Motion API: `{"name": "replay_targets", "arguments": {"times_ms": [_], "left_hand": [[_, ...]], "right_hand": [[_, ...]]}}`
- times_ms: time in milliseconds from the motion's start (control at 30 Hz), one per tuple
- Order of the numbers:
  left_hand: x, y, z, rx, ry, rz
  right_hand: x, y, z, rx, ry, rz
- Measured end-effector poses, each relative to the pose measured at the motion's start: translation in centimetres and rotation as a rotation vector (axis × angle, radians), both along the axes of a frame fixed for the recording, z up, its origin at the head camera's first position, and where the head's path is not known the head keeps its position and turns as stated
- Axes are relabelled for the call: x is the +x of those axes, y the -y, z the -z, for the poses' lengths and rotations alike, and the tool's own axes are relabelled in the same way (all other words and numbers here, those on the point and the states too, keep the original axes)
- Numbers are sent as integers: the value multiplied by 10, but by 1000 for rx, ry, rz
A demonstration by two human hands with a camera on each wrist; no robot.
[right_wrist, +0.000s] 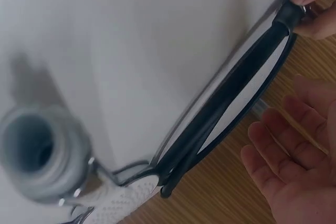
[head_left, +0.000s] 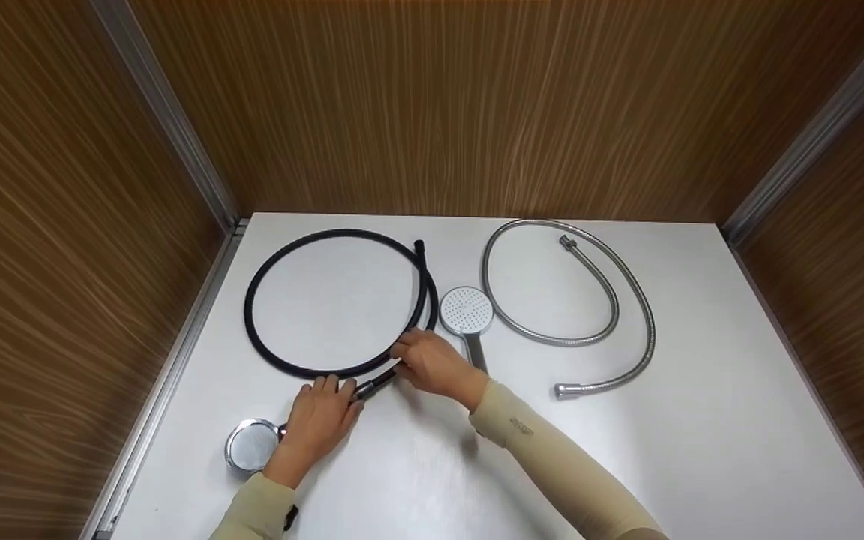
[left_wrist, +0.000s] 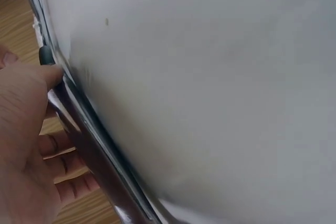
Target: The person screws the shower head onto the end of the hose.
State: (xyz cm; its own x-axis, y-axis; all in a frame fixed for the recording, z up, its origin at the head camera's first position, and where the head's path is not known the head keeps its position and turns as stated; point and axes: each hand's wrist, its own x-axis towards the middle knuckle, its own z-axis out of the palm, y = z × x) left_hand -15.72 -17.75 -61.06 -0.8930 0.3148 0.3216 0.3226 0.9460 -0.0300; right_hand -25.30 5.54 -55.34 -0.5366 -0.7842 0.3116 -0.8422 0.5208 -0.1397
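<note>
My left hand [head_left: 317, 420] grips the dark handle [left_wrist: 89, 150] of a chrome-rimmed round shower head [head_left: 252, 446], thumb on one side and fingers on the other. The handle lines up with the connector end [head_left: 364, 389] of a black shower hose [head_left: 250, 319], which lies in a large loop. Just past that connector, my right hand [head_left: 436, 365] is over the hose. In the right wrist view its fingers [right_wrist: 278, 150] are loosely extended, apart from the hose. The left palm hides part of the handle.
A second shower head [head_left: 466, 309] with a white nozzle face and grey handle lies right beside the right hand. Farther right is a coiled silver metal hose [head_left: 648, 315]. Wood-grain panels [head_left: 432, 112] wall the white table [head_left: 702, 450] at the back and sides.
</note>
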Motion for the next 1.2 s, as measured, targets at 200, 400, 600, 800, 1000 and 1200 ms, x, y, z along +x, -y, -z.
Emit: {"name": "replay_targets", "arguments": {"times_ms": [200, 400, 600, 800, 1000, 1200], "left_hand": [[-4, -3, -4, 33, 8, 13], [-10, -13, -8, 63, -11, 27], [-17, -23, -15, 117, -47, 44], [-21, -35, -18, 188, -71, 72], [-27, -51, -22, 224, -64, 65], [-34, -66, -27, 271, -39, 45]], "right_hand": [[-5, -15, 1, -38, -5, 25], [-9, -34, 3, -56, 18, 43], [-12, -56, 1, -49, 8, 76], [-14, -79, -1, -32, 24, 118], [-16, -98, -2, -31, 37, 156], [-12, -111, -1, -70, 57, 180]]}}
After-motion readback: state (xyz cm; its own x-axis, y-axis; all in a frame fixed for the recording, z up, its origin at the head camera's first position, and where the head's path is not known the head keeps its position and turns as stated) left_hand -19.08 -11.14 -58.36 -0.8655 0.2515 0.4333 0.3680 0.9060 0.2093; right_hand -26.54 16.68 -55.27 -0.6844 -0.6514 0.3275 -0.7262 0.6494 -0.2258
